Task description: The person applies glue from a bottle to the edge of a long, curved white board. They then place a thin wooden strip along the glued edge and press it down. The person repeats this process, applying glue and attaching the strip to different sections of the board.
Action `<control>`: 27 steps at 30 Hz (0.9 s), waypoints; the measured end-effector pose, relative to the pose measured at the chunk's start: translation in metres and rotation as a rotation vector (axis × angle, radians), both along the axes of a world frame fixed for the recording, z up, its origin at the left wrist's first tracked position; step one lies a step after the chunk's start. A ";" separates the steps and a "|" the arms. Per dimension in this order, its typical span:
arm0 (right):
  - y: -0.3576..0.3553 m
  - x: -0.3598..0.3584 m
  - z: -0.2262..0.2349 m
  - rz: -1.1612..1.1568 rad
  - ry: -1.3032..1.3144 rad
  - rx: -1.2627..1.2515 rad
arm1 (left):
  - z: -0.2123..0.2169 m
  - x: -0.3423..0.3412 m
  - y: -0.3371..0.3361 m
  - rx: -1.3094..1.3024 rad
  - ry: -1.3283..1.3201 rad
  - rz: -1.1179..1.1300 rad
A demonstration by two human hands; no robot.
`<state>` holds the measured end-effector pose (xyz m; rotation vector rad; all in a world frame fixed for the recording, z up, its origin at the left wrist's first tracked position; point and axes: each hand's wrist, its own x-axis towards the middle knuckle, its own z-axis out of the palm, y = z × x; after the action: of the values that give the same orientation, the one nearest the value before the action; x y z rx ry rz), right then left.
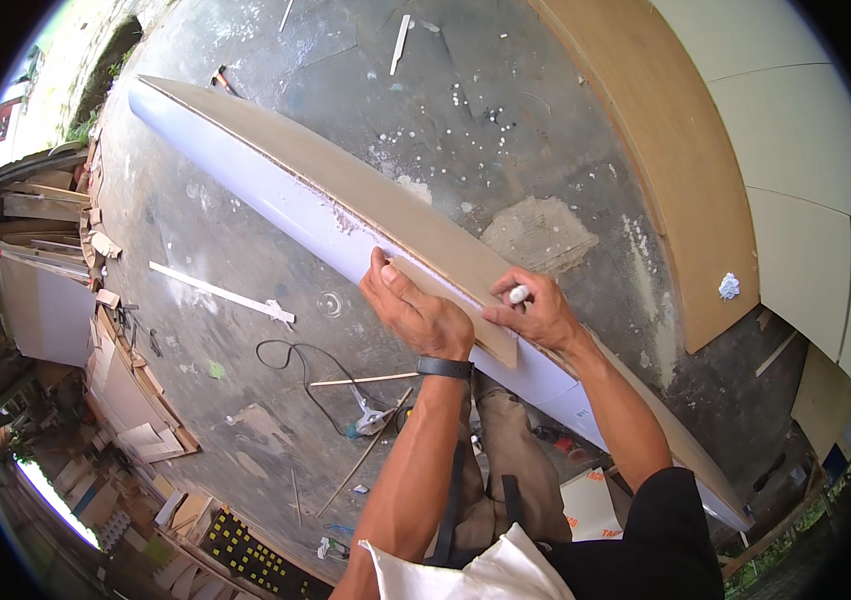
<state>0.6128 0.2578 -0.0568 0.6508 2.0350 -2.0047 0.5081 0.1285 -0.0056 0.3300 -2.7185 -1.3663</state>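
A long panel (345,175) with a tan top and a pale glossy side (245,175) runs diagonally in front of me. A small flat wooden piece (497,346) lies against its pale side, along the upper edge. My left hand (419,316) is closed on that piece, thumb and fingers by the panel's edge, and hides part of it. In my right hand (537,308) a white-ended marker (518,294) is gripped, just over the panel's edge beside the wooden piece. Its tip is hidden by my fingers.
A corded power tool (369,416) lies on the grey floor, near thin wooden sticks and a white strip (215,288). A hammer (224,80) is beyond the panel. Large boards (690,200) lie at right, with crumpled paper (728,287). Scrap wood lines the left.
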 end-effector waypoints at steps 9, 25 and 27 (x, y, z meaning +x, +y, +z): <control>-0.001 -0.014 0.010 0.000 -0.003 0.071 | -0.005 -0.001 0.001 0.016 0.031 0.002; 0.025 0.111 0.022 -0.516 0.095 -0.651 | -0.006 -0.001 0.003 -0.042 0.046 -0.004; 0.024 0.109 0.028 -0.503 0.074 -0.599 | -0.005 -0.003 0.003 -0.042 0.058 0.001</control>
<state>0.7213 0.2821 -0.0292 1.0190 1.2463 -2.7663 0.5052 0.1314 -0.0107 0.2836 -2.6948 -1.2961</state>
